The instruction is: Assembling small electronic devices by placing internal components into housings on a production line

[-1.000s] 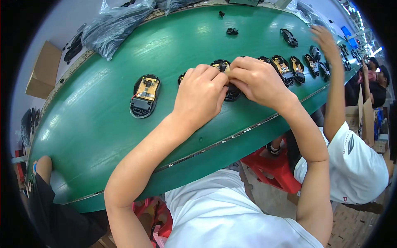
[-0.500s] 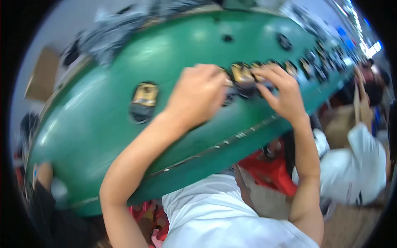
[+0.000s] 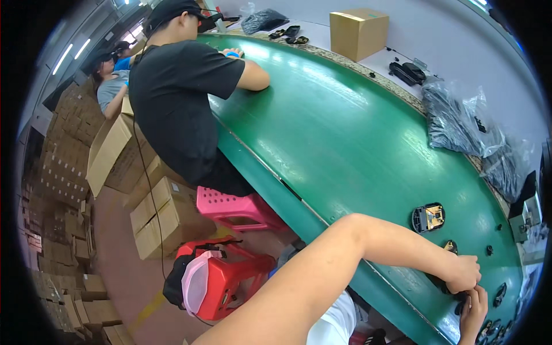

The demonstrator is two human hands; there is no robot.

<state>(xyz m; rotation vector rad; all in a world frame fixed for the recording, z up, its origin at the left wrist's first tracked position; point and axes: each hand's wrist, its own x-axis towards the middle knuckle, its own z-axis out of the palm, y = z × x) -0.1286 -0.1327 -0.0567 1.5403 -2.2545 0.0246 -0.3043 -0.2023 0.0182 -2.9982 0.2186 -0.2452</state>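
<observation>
Two bare hands nearly meet: left hand (image 3: 463, 274) curled, right hand (image 3: 475, 306) bent close beside it. Fingertips hidden; cannot tell whether either pinches anything. Under the left, mostly covered: black plastic housing with tan circuit board (image 3: 450, 246); its progress unreadable. Up and left, alone on the smooth green tabletop (image 3: 339, 155): open black oval housing (image 3: 428, 218), tan board seated, no cover on. Judged part-built, closing undone. Beyond the hands: small loose black piece (image 3: 489, 250), curved black part (image 3: 500, 294).
</observation>
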